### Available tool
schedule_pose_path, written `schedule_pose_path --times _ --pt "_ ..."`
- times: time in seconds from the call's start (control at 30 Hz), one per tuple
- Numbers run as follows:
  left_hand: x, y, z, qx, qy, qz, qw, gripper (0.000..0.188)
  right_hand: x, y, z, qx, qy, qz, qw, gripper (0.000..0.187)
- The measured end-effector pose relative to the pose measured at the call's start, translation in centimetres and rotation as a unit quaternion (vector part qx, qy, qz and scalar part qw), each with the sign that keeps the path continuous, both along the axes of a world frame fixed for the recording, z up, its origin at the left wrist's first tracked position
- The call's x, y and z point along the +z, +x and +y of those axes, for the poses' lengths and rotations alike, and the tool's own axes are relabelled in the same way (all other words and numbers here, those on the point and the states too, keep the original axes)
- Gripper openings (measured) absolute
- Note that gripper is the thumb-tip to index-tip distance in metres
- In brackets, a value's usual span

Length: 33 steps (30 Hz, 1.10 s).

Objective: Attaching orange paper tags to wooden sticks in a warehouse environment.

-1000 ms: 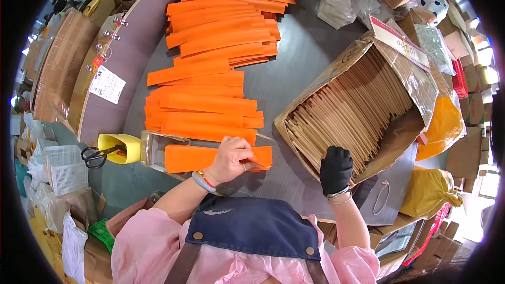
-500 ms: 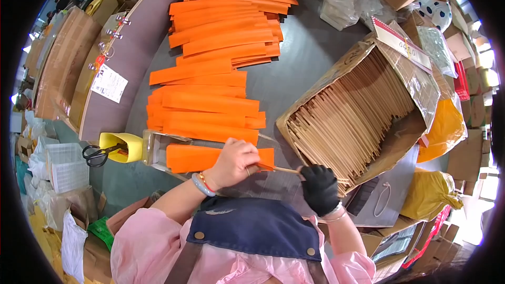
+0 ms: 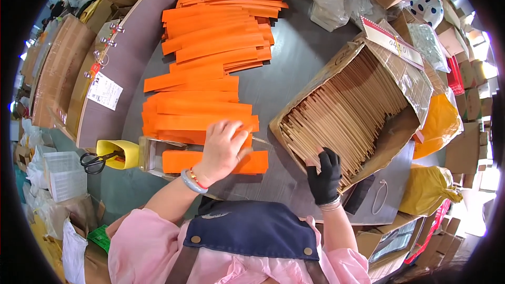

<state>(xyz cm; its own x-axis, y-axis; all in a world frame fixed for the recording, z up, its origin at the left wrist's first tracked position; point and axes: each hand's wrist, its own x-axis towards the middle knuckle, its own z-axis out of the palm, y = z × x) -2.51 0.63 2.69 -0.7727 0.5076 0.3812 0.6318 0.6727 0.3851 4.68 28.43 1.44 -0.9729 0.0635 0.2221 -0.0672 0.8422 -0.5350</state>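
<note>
My left hand [image 3: 221, 150], bare with a ring and bracelets, hovers over an orange strip [image 3: 181, 162] near the front of the table. Its fingers are slightly blurred and look apart, with no stick visible in them. Beyond it lie overlapping stacks of orange strips [image 3: 210, 30]. On the right, my right hand [image 3: 323, 176], in a black fingerless glove, reaches over the near edge of an open cardboard box [image 3: 286, 142]. Its bare thumb and fingertip are apart, by the thin wooden sticks [image 3: 344, 113] filling the box. No stick shows clearly in its grasp.
Black-handled scissors [image 3: 94, 162] stand in a yellow holder [image 3: 131, 155] at the left, beside a small open box [image 3: 152, 156]. A raised board [image 3: 118, 73] borders the table's left. Clear plastic bags [image 3: 329, 2] lie at the back, and a dark flat object [image 3: 361, 194] lies below the stick box.
The stick held between both hands is no longer seen there. My left hand has moved up and left over the strips; my right hand has shifted up to the sticks.
</note>
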Motion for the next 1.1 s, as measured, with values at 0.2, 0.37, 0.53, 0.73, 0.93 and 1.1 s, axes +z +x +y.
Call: schedule_pose_path --times 0.2,0.37,0.53,0.73,0.93,1.1 --pt "-4.0 3.1 -0.6 -0.017 0.068 -0.155 0.985 0.039 -1.1 0.1 1.2 0.053 0.175 -0.015 0.983 0.022" --pt "-4.8 2.8 -0.6 0.024 0.131 -0.104 0.986 0.037 -1.3 -0.5 0.9 0.035 0.218 -0.005 0.975 0.019" --pt "-3.8 2.6 -0.6 0.004 0.130 -0.122 0.984 0.040 -1.4 -0.4 1.0 0.045 0.220 0.006 0.974 0.020" --pt "-3.8 2.7 -0.7 -0.003 0.140 -0.161 0.977 0.032 -1.1 -0.5 0.6 0.033 0.215 -0.052 0.975 0.014" --pt "-4.2 2.5 -1.2 -0.031 0.151 -0.161 0.975 0.023 -1.5 -0.2 1.0 -0.005 0.181 -0.054 0.982 0.013" --pt "-4.3 2.4 -1.1 -0.028 0.159 -0.153 0.975 0.020 -1.9 -0.2 1.6 0.004 0.231 -0.067 0.971 0.020"
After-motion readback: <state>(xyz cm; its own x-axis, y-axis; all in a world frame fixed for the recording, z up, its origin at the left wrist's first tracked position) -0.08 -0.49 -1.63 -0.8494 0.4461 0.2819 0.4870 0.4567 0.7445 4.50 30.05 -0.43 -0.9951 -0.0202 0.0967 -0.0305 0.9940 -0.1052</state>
